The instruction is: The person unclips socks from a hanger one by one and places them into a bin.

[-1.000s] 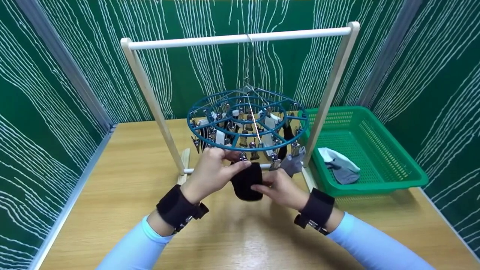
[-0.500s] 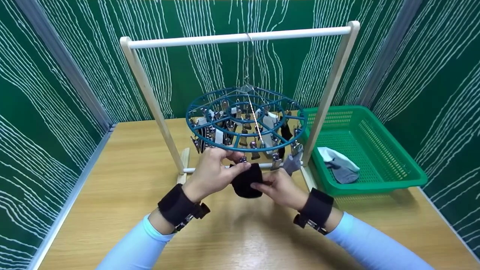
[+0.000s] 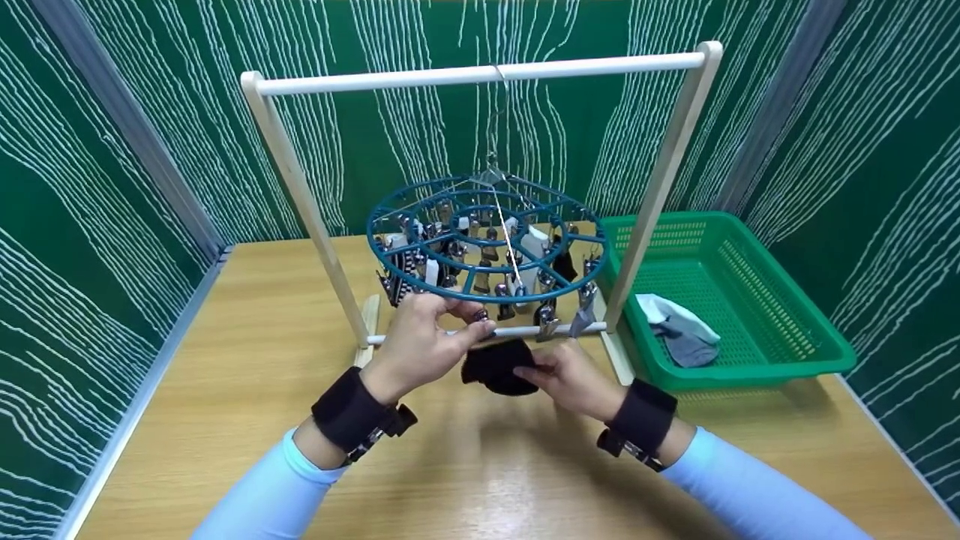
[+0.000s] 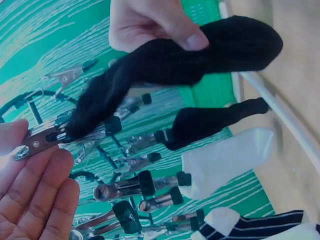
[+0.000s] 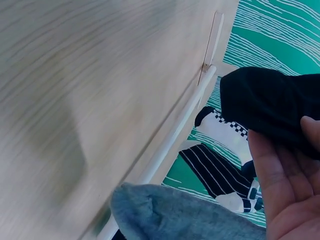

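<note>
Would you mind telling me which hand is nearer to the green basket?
The right hand is nearer, just left of the green basket. The left hand is farther left, at a clip under the round hanger.

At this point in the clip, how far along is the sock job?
Done: several socks hang from the round clip hanger. In hand: the left hand pinches a metal clip that bites one end of the black sock, while the right hand holds the sock's other end. Whether it is going on or coming off cannot be told. Left: a grey-and-white sock lies in the green basket.
</note>
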Demonstrator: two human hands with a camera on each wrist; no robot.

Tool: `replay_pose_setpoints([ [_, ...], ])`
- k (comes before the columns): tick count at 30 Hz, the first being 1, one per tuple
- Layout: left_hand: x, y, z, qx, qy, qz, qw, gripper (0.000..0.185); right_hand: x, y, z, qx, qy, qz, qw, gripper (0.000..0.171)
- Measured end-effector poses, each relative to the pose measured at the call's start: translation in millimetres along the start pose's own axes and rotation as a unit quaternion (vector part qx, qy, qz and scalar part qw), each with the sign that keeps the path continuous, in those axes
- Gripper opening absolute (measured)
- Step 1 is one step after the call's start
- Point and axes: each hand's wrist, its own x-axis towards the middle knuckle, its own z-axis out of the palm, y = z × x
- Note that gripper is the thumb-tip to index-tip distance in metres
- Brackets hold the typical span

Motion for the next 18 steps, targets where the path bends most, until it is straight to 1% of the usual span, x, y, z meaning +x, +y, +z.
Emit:
replay_pose_setpoints([
  [2,-0.3,-0.8,-0.7,-0.003,0.001,-0.006,1.0,0.018,-1,1,-2,-0.003,0.003,-0.012,1.0,0.026],
  [4,-0.4,-1.9,-1.1,-0.007,0.003,-0.009,0.9999,0.019,-3,3,-5,-0.011,0.006,-0.026,1.0,0.02],
  [6,-0.9,-3.8,-0.9,-0.009,0.006,-0.009,0.9999,0.018,-5,3,-9,-0.02,0.003,-0.038,0.999,0.011],
  [7,-1.1,-4.7,-0.7,-0.009,0.007,-0.009,0.9999,0.017,-6,3,-11,-0.027,0.0,-0.044,0.999,0.015],
  [9,-1.3,-5.5,-0.7,-0.011,0.007,-0.01,0.9999,0.016,-9,3,-16,-0.037,-0.007,-0.051,0.998,0.032],
  [10,-1.5,-5.9,-0.8,-0.012,0.008,-0.011,0.9998,0.016,-10,3,-19,-0.039,-0.012,-0.053,0.998,0.037],
  [13,-1.9,-6.9,-0.9,-0.013,0.01,-0.01,0.9998,0.016,-13,0,-28,-0.048,-0.011,-0.061,0.997,0.043],
  [18,-2.7,-7.6,-1.9,-0.016,0.013,-0.015,0.9997,0.015,-16,-5,-46,-0.055,0.011,-0.083,0.995,0.048],
])
